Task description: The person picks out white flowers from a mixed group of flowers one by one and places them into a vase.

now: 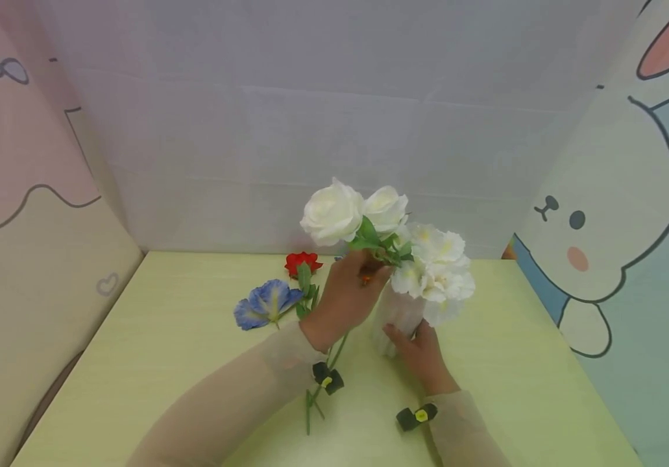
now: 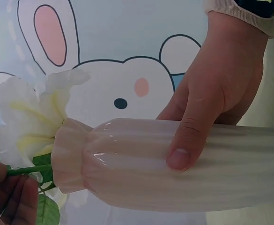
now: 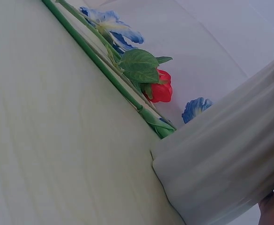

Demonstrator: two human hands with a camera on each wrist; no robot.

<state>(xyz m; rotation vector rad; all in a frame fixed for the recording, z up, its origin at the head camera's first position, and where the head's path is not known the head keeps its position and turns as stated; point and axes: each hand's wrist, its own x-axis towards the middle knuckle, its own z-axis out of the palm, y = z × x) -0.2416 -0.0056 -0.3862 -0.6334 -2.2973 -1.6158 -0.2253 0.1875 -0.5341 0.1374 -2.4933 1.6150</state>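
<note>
My left hand [image 1: 346,298] pinches a green stem [image 2: 31,170] at the mouth of a ribbed white vase [image 2: 137,164]. White roses [image 1: 332,213] with green leaves rise just above this hand in the head view. The right hand [image 1: 423,357] grips the vase's side, its thumb [image 2: 180,157] lying across the ribs in the left wrist view. White flowers with yellow-streaked petals [image 1: 442,272] spread over the vase's right side. The lower stem end is hidden by the vase's rim. In the right wrist view, the vase's base meets the tabletop.
Left of the vase on the pale yellow table [image 1: 153,363] lie a blue flower [image 1: 267,303] and a red flower [image 1: 303,263], with green stems [image 3: 94,58] running toward the front. Another blue bloom [image 3: 195,108] shows behind the vase. A plain backdrop [image 1: 311,130] stands behind.
</note>
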